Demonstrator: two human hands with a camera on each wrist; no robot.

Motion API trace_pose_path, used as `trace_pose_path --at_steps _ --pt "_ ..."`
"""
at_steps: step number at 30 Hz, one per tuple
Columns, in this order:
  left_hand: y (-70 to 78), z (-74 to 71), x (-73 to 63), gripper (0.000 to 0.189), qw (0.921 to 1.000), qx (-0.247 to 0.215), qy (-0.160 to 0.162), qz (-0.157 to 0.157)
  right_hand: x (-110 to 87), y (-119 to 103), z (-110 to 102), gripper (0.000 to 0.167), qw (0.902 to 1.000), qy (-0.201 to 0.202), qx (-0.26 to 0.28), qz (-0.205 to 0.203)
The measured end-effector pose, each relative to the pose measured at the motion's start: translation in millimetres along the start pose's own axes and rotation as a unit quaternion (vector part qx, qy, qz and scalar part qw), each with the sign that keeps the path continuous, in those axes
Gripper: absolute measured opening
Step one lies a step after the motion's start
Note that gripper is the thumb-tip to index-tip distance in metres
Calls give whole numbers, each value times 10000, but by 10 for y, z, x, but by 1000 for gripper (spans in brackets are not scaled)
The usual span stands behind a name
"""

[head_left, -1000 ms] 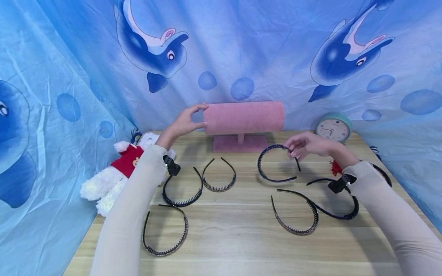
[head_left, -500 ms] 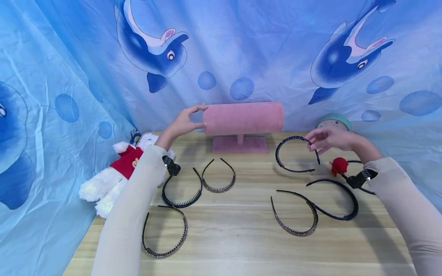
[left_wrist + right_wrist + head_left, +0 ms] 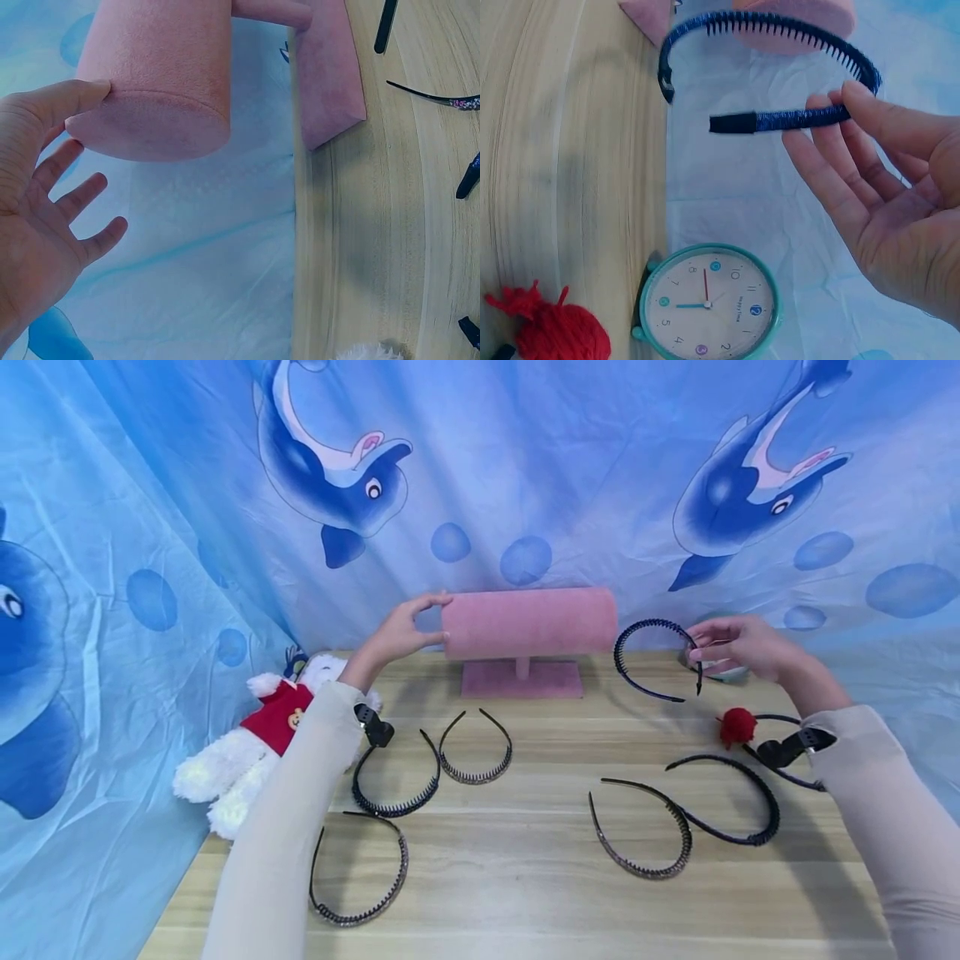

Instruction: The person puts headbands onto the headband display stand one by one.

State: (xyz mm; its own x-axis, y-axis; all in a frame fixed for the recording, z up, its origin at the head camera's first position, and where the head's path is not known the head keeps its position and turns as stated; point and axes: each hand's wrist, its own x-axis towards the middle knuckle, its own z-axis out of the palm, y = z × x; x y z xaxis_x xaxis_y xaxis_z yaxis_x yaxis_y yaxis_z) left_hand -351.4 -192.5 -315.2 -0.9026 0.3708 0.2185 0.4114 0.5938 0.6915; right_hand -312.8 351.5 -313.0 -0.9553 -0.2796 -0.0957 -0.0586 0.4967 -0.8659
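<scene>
A dark blue toothed headband (image 3: 626,658) is held up in the air by my right hand (image 3: 738,647), just right of the pink padded roll stand (image 3: 528,625). In the right wrist view the thumb and fingers pinch the headband (image 3: 795,120) near one tip, with its teeth facing inward. My left hand (image 3: 397,631) grips the left end of the roll. The left wrist view has thumb and forefinger against the roll's end (image 3: 161,124), the other fingers spread apart from it.
Several headbands lie on the wooden table (image 3: 510,893), including a black one (image 3: 768,797) and one with a red pompom (image 3: 737,727). A white plush toy in red (image 3: 277,718) lies at left. Behind my right hand stands a green clock (image 3: 709,304). A blue dolphin curtain (image 3: 480,468) hangs behind.
My right hand has carried the headband up and to the right, toward the right end of the roll. My left hand stays on the roll's left end.
</scene>
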Motion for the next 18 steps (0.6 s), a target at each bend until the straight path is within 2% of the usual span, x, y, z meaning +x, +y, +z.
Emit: trace_pose_path --at_steps 6,11,14,18 --pt "-22 11 -2 64 10000 27 31 -3 24 18 81 41 9983 458 371 -30" --pt "-16 18 -24 64 9999 -38 75 63 78 33 221 53 9919 994 757 -232" --pt "-27 28 -29 64 9999 -83 100 83 102 33 321 44 9836 1317 1172 -379" --pt "-25 40 -36 64 9998 -155 107 94 108 21 448 32 9672 1671 1826 -573"
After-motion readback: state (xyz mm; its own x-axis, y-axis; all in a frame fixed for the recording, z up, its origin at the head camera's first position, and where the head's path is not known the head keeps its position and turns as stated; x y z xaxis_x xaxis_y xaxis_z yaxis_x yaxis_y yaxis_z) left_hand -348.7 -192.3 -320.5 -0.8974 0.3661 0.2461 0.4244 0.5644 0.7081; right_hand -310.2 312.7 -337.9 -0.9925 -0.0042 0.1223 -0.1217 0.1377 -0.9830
